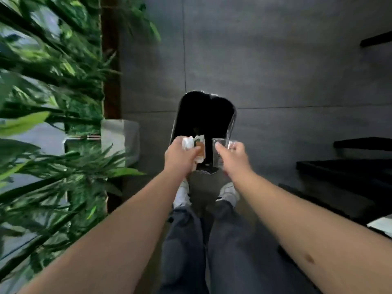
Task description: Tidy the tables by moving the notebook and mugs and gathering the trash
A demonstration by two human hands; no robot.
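Left hand point(180, 152) grips crumpled tissue point(187, 143) and wrapper point(200, 146); right hand point(232, 152) grips clear plastic point(219, 145). Centre both over open bin point(204, 115), then release.

the bin point(203, 115) is black, its inside a flat dark. the crumpled tissue point(187, 143) is white. the wrapper point(200, 148) beside it is white with an orange-brown patch and a small green mark. the plastic piece point(219, 145) is clear with pale grey glints. the floor point(275, 71) is dark grey tile crossed by thin darker seams. the plants point(48, 92) are deep and light green, the planter point(119, 139) white. the jeans point(186, 247) are faded blue-grey, the shoes point(228, 193) white. the steps point(350, 172) are black.
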